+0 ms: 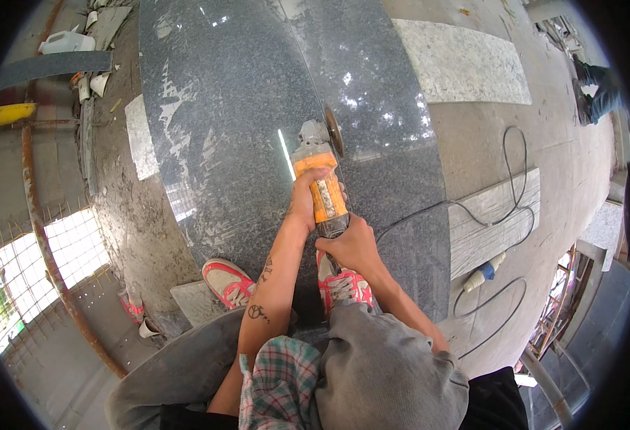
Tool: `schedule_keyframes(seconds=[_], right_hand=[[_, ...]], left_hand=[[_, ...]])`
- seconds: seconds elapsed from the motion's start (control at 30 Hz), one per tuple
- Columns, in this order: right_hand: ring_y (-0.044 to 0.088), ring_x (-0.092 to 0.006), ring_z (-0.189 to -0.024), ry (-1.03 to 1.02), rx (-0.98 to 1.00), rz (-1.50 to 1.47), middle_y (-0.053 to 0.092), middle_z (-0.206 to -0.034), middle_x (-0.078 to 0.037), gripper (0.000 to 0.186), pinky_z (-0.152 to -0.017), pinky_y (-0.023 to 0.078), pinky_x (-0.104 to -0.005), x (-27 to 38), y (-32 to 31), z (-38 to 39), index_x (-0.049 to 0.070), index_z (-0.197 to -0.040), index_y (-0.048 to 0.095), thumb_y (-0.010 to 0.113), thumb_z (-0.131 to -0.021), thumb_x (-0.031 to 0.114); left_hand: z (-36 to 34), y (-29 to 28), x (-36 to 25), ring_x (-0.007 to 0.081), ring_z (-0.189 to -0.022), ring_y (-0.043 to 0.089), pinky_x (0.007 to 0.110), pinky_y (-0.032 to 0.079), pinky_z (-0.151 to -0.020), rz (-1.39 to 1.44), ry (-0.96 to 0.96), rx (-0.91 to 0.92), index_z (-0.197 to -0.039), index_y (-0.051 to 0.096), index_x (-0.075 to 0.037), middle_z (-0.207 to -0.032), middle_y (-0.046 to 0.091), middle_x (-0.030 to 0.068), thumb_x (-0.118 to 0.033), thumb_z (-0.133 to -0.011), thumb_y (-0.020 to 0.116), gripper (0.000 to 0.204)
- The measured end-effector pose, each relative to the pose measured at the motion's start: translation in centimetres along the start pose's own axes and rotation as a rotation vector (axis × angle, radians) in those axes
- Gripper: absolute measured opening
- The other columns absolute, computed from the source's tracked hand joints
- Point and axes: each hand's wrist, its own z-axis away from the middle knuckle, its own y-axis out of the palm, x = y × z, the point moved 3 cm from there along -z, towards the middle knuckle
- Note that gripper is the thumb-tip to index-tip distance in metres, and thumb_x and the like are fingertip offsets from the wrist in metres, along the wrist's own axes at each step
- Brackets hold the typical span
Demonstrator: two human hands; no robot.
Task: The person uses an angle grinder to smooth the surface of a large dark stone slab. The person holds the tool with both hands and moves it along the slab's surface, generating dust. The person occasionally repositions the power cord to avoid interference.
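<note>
An orange and grey angle grinder (322, 195) lies in both my hands over a dark polished stone slab (222, 143). My left hand (303, 197) is wrapped round the orange body from its left side. Behind it, my right hand (352, 242) grips the rear end of the grinder. At the front, the brown cutting disc (334, 131) stands on edge, close to a thin straight line (308, 68) that runs away along the slab. Whether the disc touches the stone I cannot tell. A black cord (415, 212) trails to the right across the slab.
Pale stone pieces (465, 63) and a grey plank (497, 218) lie right of the slab. A cable connector (484, 272) rests by looping cord. My shoes (229, 283) are at the slab's near edge. Left are a rusty pipe (39, 222) and white jug (66, 42). Another person's legs (601, 93) show far right.
</note>
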Motion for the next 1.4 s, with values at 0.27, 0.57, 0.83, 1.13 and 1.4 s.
schedule_keyframes(seconds=[0.27,0.57,0.83,1.13,1.4], right_hand=[[0.069,-0.0349,-0.080,0.039,0.018,0.023,0.068,-0.081,-0.022,0.048,-0.074,0.053,-0.0391,2.3,-0.3,-2.3,-0.006,-0.088,0.063,0.076,-0.057,0.028],[0.068,-0.0360,-0.081,0.027,0.031,-0.016,0.068,-0.081,-0.022,0.050,-0.075,0.053,-0.0400,-0.1,0.0,0.8,-0.006,-0.090,0.062,0.077,-0.057,0.027],[0.068,-0.0372,-0.082,0.024,0.030,0.021,0.068,-0.084,-0.024,0.053,-0.075,0.053,-0.0408,2.0,-0.2,-2.0,-0.008,-0.092,0.062,0.077,-0.056,0.028],[0.068,-0.0365,-0.081,0.041,0.019,-0.014,0.067,-0.080,-0.022,0.049,-0.076,0.053,-0.0401,0.0,0.1,1.4,-0.007,-0.090,0.062,0.077,-0.056,0.026],[0.068,-0.0359,-0.081,0.030,0.044,0.009,0.068,-0.082,-0.022,0.049,-0.075,0.053,-0.0402,0.9,-0.1,-0.4,-0.006,-0.090,0.062,0.076,-0.056,0.026]], left_hand=[[-1.6,0.4,-2.7,0.0241,-0.062,0.064,0.037,0.056,-0.059,-0.006,0.019,-0.020,-0.093,0.056,0.002,-0.074,0.061,0.0138,-0.035,-0.077,0.060,0.040],[0.6,-0.1,0.5,0.0254,-0.063,0.063,0.038,0.055,-0.060,0.020,-0.024,-0.019,-0.092,0.056,0.001,-0.074,0.061,0.0147,-0.034,-0.076,0.061,0.038],[-1.4,0.3,-2.4,0.0242,-0.062,0.063,0.038,0.055,-0.058,0.004,0.013,-0.012,-0.091,0.056,0.001,-0.074,0.061,0.0137,-0.034,-0.077,0.058,0.039],[1.2,-0.2,0.9,0.0260,-0.064,0.064,0.038,0.055,-0.059,-0.004,-0.044,-0.039,-0.092,0.057,0.000,-0.076,0.061,0.0145,-0.034,-0.076,0.059,0.038],[-0.2,-0.1,-0.6,0.0249,-0.064,0.064,0.038,0.056,-0.060,-0.012,0.010,0.000,-0.093,0.057,0.001,-0.075,0.061,0.0142,-0.036,-0.077,0.058,0.040]])
